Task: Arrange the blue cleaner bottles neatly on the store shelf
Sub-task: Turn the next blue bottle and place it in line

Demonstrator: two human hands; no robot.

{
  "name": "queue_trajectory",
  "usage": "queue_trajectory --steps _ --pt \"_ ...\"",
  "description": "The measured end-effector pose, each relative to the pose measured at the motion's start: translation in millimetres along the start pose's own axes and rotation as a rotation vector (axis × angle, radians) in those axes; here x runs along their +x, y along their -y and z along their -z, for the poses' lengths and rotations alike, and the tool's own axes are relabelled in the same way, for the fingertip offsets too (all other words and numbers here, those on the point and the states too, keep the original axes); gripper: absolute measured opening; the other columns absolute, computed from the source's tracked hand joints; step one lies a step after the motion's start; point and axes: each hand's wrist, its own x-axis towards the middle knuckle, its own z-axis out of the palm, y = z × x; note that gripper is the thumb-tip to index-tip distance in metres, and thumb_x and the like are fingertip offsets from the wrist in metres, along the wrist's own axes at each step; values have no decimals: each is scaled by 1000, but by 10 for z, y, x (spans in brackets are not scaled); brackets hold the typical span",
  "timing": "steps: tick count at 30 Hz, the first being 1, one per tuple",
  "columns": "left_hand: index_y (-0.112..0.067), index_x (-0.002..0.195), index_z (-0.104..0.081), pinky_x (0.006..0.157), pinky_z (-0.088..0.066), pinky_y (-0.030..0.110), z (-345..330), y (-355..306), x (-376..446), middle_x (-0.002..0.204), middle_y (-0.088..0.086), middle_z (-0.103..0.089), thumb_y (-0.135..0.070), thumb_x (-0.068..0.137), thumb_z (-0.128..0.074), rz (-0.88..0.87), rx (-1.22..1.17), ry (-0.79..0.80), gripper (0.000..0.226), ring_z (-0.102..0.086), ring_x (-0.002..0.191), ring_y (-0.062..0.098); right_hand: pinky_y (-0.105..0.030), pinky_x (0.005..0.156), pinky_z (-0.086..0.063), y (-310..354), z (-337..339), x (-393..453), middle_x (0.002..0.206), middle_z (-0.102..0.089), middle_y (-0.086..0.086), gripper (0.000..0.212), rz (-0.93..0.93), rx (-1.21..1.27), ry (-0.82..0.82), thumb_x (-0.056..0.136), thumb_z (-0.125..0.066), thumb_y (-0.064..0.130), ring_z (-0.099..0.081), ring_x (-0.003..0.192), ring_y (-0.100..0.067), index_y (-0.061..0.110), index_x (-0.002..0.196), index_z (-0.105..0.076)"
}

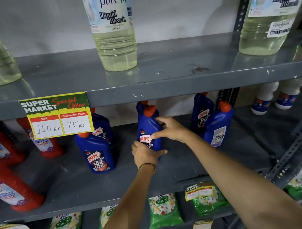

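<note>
While both hands — left, right — grip it, the blue bottle stands upright, orange-capped, Harpic label forward.

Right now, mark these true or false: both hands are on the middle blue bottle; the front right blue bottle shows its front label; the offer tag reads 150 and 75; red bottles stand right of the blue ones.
1. Both the left hand and right hand hold the middle blue bottle: true.
2. The front right blue bottle shows its front label: false, its back label faces out.
3. The offer tag reads 150 and 75: true.
4. Red bottles stand right of the blue ones: false, left.
</note>
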Motion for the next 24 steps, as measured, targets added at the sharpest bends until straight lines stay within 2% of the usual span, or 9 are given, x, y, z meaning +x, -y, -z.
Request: queue_trajectory --steps 6,13,17,22,24 --pt "-1 120 -43 91 -49 45 -12 82 38 128 17 -49 -37 59 -85 -19 32 50 83 -55 112 35 -37 99 -47 -129 -21 49 129 -58 -7 67 -48 -21 61 71 -71 -7 -56 116 -20 15 131 -51" --pt "0 117 -45 88 -47 43 -10 70 74 126 19 -52 -30 66 -82 -11 18 45 71 -57 110 37 -46 103 -45 -184 38 98 134 -56 -9 70 -92 -4 108 77 -66 -6 -55 121 -23 18 138 -43" --pt "0 118 -44 89 -47 44 -23 75 62 126 19 -51 -30 67 -81 -2 -3 47 70 -57 110 37 -45 102 -46 -203 27 92 136 -55 -8 71 -111 12 99 78 -65 -5 -55 122 -23 20 141 -40" --pt "1 117 -42 87 -46 43 -31 79 -61 129 19 -48 -31 71 -78 24 -73 39 67 -56 109 39 -29 95 -42 -263 18 -52 142 -47 -6 75 -128 41 -69 77 -69 0 -45 130 -18 14 143 -36" --pt "1 113 -42 83 -46 41 -36 110 -136 125 19 -49 -31 70 -79 20 -107 17 65 -57 106 39 -32 100 -38 -315 29 -125 147 -41 -6 76 -129 52 -174 78 -71 7 -39 134 -19 13 144 -33"
